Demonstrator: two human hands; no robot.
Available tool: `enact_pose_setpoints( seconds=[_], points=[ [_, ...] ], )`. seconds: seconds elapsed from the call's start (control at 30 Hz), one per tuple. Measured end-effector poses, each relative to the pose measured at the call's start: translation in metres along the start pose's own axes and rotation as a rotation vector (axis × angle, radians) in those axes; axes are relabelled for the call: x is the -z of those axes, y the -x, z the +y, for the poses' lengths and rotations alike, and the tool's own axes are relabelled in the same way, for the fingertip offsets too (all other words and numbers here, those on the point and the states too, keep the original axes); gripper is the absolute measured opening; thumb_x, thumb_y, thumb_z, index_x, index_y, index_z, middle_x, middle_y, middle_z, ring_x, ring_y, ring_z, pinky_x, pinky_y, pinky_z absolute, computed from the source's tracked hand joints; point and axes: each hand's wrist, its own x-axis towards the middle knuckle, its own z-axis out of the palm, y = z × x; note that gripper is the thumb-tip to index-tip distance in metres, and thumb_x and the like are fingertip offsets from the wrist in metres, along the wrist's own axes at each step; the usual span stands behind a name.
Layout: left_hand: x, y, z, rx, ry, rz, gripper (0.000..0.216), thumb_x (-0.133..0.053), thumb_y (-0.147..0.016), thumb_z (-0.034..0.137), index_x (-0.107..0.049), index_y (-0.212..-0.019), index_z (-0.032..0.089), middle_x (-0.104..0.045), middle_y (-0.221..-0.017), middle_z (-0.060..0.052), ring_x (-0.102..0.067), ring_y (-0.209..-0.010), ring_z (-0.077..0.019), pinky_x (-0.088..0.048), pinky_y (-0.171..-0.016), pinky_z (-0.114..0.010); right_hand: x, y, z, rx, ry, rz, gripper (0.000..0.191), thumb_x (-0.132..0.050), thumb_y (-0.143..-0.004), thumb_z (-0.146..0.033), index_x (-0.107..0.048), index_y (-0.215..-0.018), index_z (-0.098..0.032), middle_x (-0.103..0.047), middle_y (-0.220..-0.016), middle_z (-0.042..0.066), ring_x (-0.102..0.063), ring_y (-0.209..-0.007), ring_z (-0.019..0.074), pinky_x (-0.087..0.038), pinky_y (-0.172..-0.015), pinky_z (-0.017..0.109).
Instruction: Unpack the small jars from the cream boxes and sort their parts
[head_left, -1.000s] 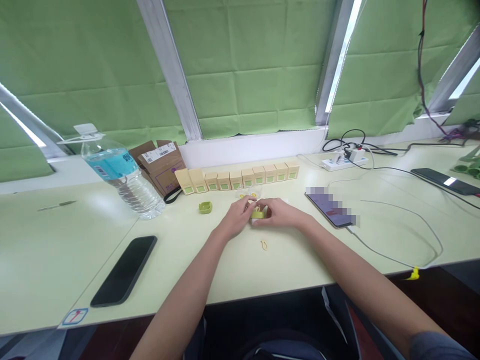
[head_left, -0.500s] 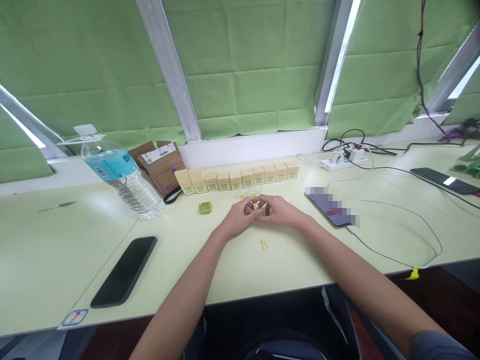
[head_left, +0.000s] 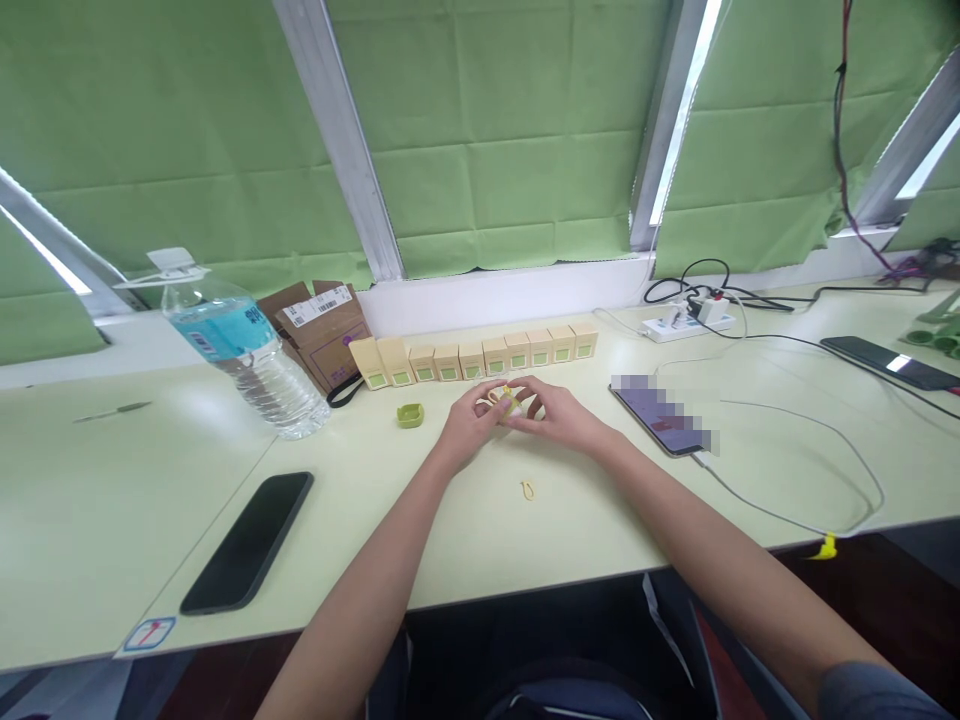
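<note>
Over the middle of the table, my left hand and my right hand meet around a small yellow-green and white case. The fingers of both hands are curled onto it and hide much of its shape. A pale yellow loop sticks out by my left fingers. On the tabletop closer to me lies a separate small yellow strap loop. To the left of my hands sits an open, hollow olive-green cover.
Behind my hands stands a row of several small cream boxes. A large water bottle and a brown carton are at left. A black phone lies front left; a cabled phone and a power strip are at right.
The case has turned and lifted slightly between my hands, so more of its green and white surface shows. The yellow loop now points left. Things on the table have stayed put.
</note>
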Motion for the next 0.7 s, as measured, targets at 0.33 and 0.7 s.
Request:
enact_pose_setpoints(
  seconds=[0.33, 0.7],
  points=[
    [0.001, -0.003, -0.005, -0.034, 0.126, -0.02, 0.047, -0.063, -0.087, 0.055, -0.061, -0.116, 0.017, -0.065, -0.117, -0.01, -0.068, -0.091, -0.0194, -0.053, -0.091, -0.038, -0.003, -0.004, 0.006, -0.011, 0.041, 0.045, 0.041, -0.064, -0.086, -0.058, -0.07, -0.107, -0.022, -0.073, -0.105, 0.006, -0.067, -0.074, 0.0162, -0.052, -0.07, 0.03],
    [0.001, -0.003, -0.011, -0.035, 0.024, -0.067, 0.045, -0.057, -0.092, 0.053, -0.056, -0.125, 0.022, -0.064, -0.12, -0.01, -0.062, -0.101, -0.0192, -0.047, -0.093, -0.035, -0.003, -0.007, 0.009, -0.007, 0.1, 0.125, 0.031, -0.067, -0.086, -0.051, -0.068, -0.099, -0.023, -0.074, -0.101, 0.003, -0.068, -0.075, 0.0167, -0.05, -0.073, 0.031]
  ],
)
